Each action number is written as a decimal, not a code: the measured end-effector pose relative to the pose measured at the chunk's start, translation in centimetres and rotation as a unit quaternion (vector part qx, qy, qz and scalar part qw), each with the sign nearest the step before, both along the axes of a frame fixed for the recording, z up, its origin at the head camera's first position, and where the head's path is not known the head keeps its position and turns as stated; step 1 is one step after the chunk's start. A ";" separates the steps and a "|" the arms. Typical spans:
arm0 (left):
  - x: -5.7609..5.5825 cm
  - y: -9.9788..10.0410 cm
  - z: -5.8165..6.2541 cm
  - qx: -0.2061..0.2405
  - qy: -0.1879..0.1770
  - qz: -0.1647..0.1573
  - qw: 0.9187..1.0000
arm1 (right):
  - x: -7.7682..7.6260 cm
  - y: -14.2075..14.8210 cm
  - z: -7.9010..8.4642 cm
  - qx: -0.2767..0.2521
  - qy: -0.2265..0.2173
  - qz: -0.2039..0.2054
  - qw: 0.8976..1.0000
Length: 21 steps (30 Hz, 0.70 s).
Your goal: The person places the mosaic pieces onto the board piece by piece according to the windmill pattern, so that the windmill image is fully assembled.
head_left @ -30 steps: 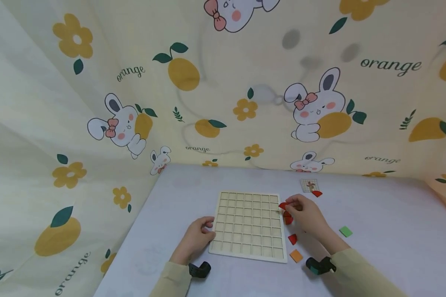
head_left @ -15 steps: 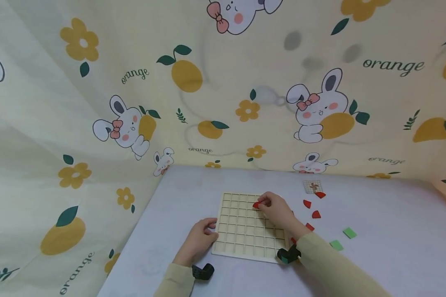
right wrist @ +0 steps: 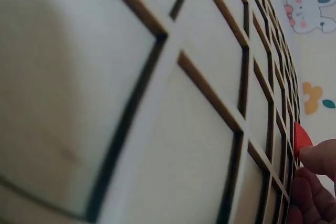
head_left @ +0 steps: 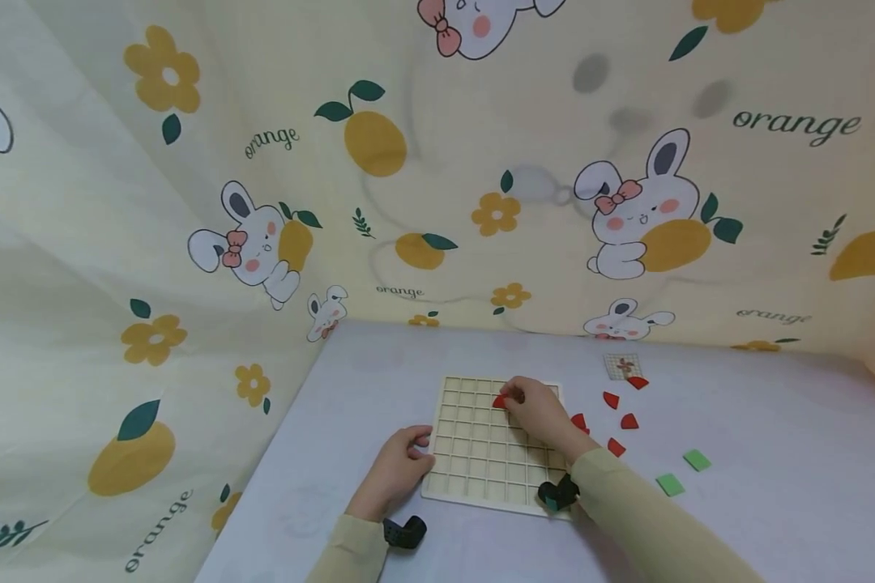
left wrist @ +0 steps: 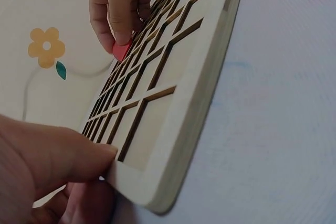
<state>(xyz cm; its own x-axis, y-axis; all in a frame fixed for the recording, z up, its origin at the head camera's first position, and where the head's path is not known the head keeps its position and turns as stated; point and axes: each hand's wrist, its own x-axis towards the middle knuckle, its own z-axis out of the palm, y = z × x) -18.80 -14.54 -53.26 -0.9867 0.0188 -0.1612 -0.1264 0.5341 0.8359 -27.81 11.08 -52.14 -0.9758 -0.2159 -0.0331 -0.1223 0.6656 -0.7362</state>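
Note:
A pale wooden grid board (head_left: 475, 466) lies on the table with rows of square recesses. My left hand (head_left: 392, 470) holds its left edge; in the left wrist view the thumb (left wrist: 79, 156) lies on the rim and the other fingers are low beside it, partly hidden. Over the board's back rows, my right hand (head_left: 541, 413) pinches a red quarter-round piece (head_left: 499, 402) between thumb and fingertips. That red piece (left wrist: 122, 51) meets the grid in the left wrist view; whether it sits inside a recess I cannot tell.
Several loose red pieces (head_left: 629, 421) lie right of the board. Two green squares (head_left: 696, 460) are farther right. A small patterned card (head_left: 622, 366) lies at the back, a red piece touching its corner. A printed curtain (head_left: 452, 267) stands behind the table.
My right hand has moved left from the board's right edge to above its back rows, carrying the red piece. My left hand has stayed at the left edge. The head view has shifted slightly.

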 end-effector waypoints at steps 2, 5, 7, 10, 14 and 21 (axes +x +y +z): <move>0.0 0.0 0.1 0.002 -0.003 0.003 1.000 | -0.1 -0.1 -0.1 0.010 0.004 0.005 1.000; 0.0 0.1 0.3 0.003 -0.008 0.007 1.000 | 0.0 -0.3 -0.3 0.017 0.005 0.008 1.000; 0.0 0.1 0.3 0.001 -0.009 0.007 1.000 | 0.2 -0.4 -0.3 0.022 0.009 0.011 1.000; 0.0 0.3 0.4 -0.006 -0.006 0.004 1.000 | 0.5 -0.4 -0.1 0.030 0.016 0.018 0.999; -0.1 0.3 0.3 -0.012 -0.008 0.005 1.000 | 0.7 -0.3 0.1 0.040 0.022 0.024 0.999; 0.0 0.3 0.0 -0.013 -0.005 0.005 1.000 | 1.2 0.1 0.5 0.044 0.016 0.027 0.999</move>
